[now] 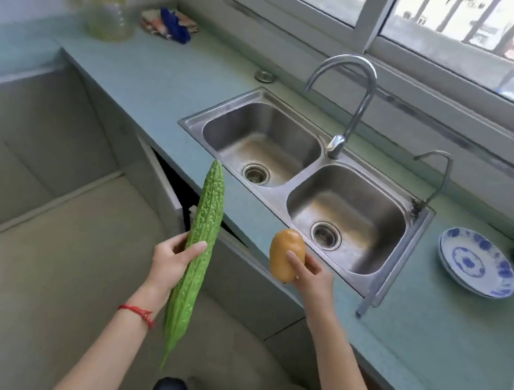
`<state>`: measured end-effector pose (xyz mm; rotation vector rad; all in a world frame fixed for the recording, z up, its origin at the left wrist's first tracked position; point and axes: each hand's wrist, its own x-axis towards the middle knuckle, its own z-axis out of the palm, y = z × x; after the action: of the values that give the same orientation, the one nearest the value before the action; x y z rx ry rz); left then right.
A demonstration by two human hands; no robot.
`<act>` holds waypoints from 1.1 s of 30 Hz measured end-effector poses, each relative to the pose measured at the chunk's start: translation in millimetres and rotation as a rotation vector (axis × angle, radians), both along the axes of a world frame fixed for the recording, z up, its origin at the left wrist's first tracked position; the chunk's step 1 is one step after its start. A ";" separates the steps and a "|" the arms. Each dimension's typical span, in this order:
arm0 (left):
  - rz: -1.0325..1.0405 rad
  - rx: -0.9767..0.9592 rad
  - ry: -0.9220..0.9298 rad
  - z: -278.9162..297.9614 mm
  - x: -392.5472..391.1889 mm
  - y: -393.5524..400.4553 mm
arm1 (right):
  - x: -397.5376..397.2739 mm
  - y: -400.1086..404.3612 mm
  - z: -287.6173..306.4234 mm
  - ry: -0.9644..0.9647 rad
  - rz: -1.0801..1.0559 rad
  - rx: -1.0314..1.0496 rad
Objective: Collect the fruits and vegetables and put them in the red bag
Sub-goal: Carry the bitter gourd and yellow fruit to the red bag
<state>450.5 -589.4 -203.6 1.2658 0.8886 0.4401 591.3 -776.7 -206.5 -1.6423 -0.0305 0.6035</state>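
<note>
Beside the sink [284, 198], near its front edge, the left hand [173, 259] is wrapped around a long green gourd [198, 252] that stands almost upright. Right of the gourd, the right hand [310, 274] grips a small potato [285, 253].

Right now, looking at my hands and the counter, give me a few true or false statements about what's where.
1. The left hand holds a bitter gourd. True.
2. The right hand is empty. False: it holds a potato.
3. Both basins of the sink hold dishes. False: both are empty.
4. Blue-and-white plates sit on the counter right of the sink. True.
5. The red bag is on the counter. False: no red bag is in view.
</note>
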 end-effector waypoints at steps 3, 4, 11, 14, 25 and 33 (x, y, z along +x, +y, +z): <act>0.111 0.031 -0.002 -2.0 -31.6 22.4 | -12.2 42.8 0.5 0.009 0.131 0.019; 0.156 0.035 -0.003 -1.8 -42.5 28.0 | -16.8 55.9 0.1 0.011 0.182 0.017; 0.474 0.019 0.023 -4.0 -117.5 49.5 | -53.7 136.1 5.4 -0.004 0.508 0.009; 0.615 0.017 0.027 -3.8 -143.2 46.2 | -70.0 163.6 7.9 -0.003 0.645 0.019; 1.155 0.006 0.046 4.4 -223.9 -17.0 | -145.5 219.5 12.0 0.002 1.206 0.010; 1.443 -0.058 0.055 10.1 -284.4 -65.4 | -229.8 226.2 8.9 0.031 1.438 -0.009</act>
<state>166.1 -654.8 -193.5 0.3781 1.7634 1.4733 361.4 -550.5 -197.6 -1.4085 -1.2555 1.6721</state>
